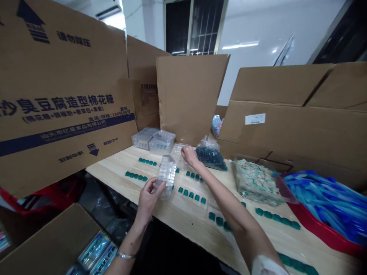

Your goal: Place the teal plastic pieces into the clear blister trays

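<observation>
Blister tray (168, 176) held upright in left hand (147, 200) above wooden table (120, 168)

The clear plastic tray is gripped closely at the centre of the frame, with the fingers and thumb of the left hand closed around its lower end. The right hand (189, 156) is reached further across the table, its fingers (183, 152) curled down onto a second clear tray (178, 154); whether that tray is actually pinched cannot be told. Just beside that hand, a plastic bag of dark teal pieces (211, 158) is lying. Rows of teal pieces (192, 194) are laid out across the tabletop, some seated in clear trays. A stack of clear trays (153, 140) is placed at the table's far edge. Toward the right, a bag of wrapped sachets (255, 182) is set next to a red tub (315, 225) filled with blue plastic strips (323, 202). Cardboard sheets printed with Chinese text (65, 88) are stood along the far side, and an open cardboard box (48, 240) holding boxed packets (97, 250) is seen at lower left.
</observation>
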### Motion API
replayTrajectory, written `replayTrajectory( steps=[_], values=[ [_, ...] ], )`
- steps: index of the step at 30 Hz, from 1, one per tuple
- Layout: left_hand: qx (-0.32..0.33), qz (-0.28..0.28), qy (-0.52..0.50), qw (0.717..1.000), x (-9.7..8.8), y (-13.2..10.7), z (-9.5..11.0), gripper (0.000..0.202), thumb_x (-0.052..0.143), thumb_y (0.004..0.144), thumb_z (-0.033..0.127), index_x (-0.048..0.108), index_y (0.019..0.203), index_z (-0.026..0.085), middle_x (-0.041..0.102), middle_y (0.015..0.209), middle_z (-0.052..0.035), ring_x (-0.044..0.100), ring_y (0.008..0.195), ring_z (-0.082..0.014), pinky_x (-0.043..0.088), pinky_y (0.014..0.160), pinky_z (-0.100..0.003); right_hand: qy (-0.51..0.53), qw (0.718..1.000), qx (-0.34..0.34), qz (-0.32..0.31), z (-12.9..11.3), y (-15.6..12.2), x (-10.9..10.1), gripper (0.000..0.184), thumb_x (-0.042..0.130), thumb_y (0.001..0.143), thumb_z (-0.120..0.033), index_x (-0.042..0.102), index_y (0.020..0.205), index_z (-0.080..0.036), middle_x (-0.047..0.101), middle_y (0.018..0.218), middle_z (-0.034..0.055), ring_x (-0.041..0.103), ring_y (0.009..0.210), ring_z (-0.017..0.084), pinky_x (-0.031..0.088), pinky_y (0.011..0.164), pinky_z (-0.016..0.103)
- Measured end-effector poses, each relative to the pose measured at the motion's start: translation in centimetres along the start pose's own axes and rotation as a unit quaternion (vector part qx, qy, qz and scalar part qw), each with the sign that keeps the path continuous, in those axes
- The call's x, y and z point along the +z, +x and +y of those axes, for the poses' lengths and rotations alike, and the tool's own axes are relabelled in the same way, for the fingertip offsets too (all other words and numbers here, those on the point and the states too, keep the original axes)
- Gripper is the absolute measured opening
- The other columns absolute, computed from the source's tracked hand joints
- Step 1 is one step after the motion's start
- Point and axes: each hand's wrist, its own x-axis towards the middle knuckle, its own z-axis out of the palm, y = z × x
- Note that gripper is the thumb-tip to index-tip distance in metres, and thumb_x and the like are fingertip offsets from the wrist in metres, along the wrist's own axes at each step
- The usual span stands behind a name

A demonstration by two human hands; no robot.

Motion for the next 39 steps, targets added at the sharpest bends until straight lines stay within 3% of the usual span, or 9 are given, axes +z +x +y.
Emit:
replayTrajectory(
  steps=[3, 5, 7, 10, 23, 26, 31, 35, 39],
  values=[
    [0.016, 0.009, 0.063, 0.998, 0.4, -0.1, 0.1, 0.038, 0.069, 0.065, 0.041, 0.060, 0.092, 0.016, 0.053, 0.070, 0.0016, 0.049, 0.062, -0.0099, 0.040, 0.057, -0.020, 0.099, 0.994, 0.002, -0.051, -1.7, -4.6, -0.9, 0.023, 0.046, 0.084, -0.030, 0.062, 0.079, -0.015, 0.063, 0.068, 0.0034, 0.057, 0.062, 0.013, 0.044, 0.058, 0.022],
    [0.021, -0.003, 0.087, 0.996, 1.1, -0.3, 0.1, 0.040, 0.069, 0.064, 0.042, 0.060, 0.093, 0.016, 0.051, 0.069, 0.0021, 0.047, 0.060, -0.0096, 0.038, 0.055, -0.019, 0.262, 0.960, 0.027, -0.098, -3.1, -8.1, -1.5, 0.028, 0.051, 0.081, -0.039, 0.063, 0.085, -0.015, 0.063, 0.066, 0.0023, 0.058, 0.058, 0.013, 0.046, 0.055, 0.023],
    [0.023, -0.023, 0.095, 0.995, 2.1, -0.8, -0.1, 0.041, 0.069, 0.064, 0.042, 0.061, 0.094, 0.016, 0.051, 0.069, 0.0017, 0.047, 0.059, -0.0100, 0.038, 0.054, -0.020, 0.375, 0.919, 0.071, -0.101, -4.0, -11.1, -1.9, 0.029, 0.059, 0.074, -0.042, 0.064, 0.085, -0.015, 0.063, 0.065, 0.0016, 0.058, 0.056, 0.013, 0.047, 0.055, 0.024],
    [0.034, -0.044, 0.098, 0.994, 3.6, -1.4, -0.6, 0.041, 0.070, 0.063, 0.042, 0.062, 0.093, 0.017, 0.052, 0.070, 0.0007, 0.048, 0.060, -0.0108, 0.039, 0.055, -0.021, 0.438, 0.889, 0.118, -0.062, -4.3, -13.7, -1.9, 0.028, 0.065, 0.070, -0.041, 0.065, 0.080, -0.015, 0.062, 0.062, 0.0007, 0.057, 0.053, 0.012, 0.048, 0.054, 0.024],
    [0.034, -0.072, 0.077, 0.994, 5.0, -2.5, -1.4, 0.036, 0.066, 0.067, 0.042, 0.061, 0.092, 0.016, 0.054, 0.068, 0.0014, 0.049, 0.061, -0.0105, 0.039, 0.057, -0.020, 0.445, 0.882, 0.152, 0.017, -4.5, -15.4, -1.7, 0.015, 0.059, 0.068, -0.030, 0.060, 0.070, -0.015, 0.058, 0.050, -0.0019, 0.053, 0.045, 0.010, 0.044, 0.048, 0.022],
    [0.024, -0.039, 0.036, 0.998, 4.1, -1.7, -1.9, 0.038, 0.065, 0.068, 0.044, 0.060, 0.093, 0.015, 0.055, 0.067, 0.0016, 0.050, 0.061, -0.0105, 0.040, 0.059, -0.021, 0.437, 0.884, 0.162, 0.029, -4.1, -15.7, -2.1, 0.016, 0.058, 0.069, -0.031, 0.059, 0.070, -0.015, 0.057, 0.050, -0.0019, 0.053, 0.045, 0.011, 0.044, 0.048, 0.023],
    [0.030, 0.045, -0.023, 0.998, 0.6, 0.7, -1.1, 0.044, 0.069, 0.064, 0.044, 0.059, 0.095, 0.015, 0.059, 0.077, -0.0003, 0.054, 0.066, -0.0112, 0.043, 0.064, -0.022, 0.372, 0.918, 0.115, 0.076, -1.8, -13.8, -4.9, 0.018, 0.055, 0.073, -0.033, 0.058, 0.076, -0.015, 0.059, 0.060, 0.0000, 0.054, 0.050, 0.012, 0.044, 0.051, 0.024],
    [0.023, 0.060, -0.045, 0.997, -1.0, 1.2, 0.0, 0.044, 0.072, 0.061, 0.042, 0.060, 0.093, 0.015, 0.061, 0.077, -0.0002, 0.056, 0.066, -0.0107, 0.044, 0.063, -0.021, 0.082, 0.988, -0.016, 0.127, -0.4, -8.0, -6.0, 0.016, 0.045, 0.079, -0.024, 0.059, 0.081, -0.016, 0.061, 0.073, 0.0044, 0.057, 0.067, 0.016, 0.045, 0.066, 0.027],
    [-0.007, 0.025, -0.041, 0.999, -0.6, 0.4, 0.2, 0.041, 0.072, 0.061, 0.043, 0.061, 0.091, 0.016, 0.061, 0.074, 0.0011, 0.056, 0.065, -0.0104, 0.043, 0.061, -0.020, -0.157, 0.985, -0.058, 0.035, 0.3, -0.9, -3.5, 0.024, 0.038, 0.081, -0.009, 0.060, 0.091, -0.011, 0.062, 0.098, 0.0147, 0.056, 0.091, 0.021, 0.041, 0.080, 0.031]
  ],
)
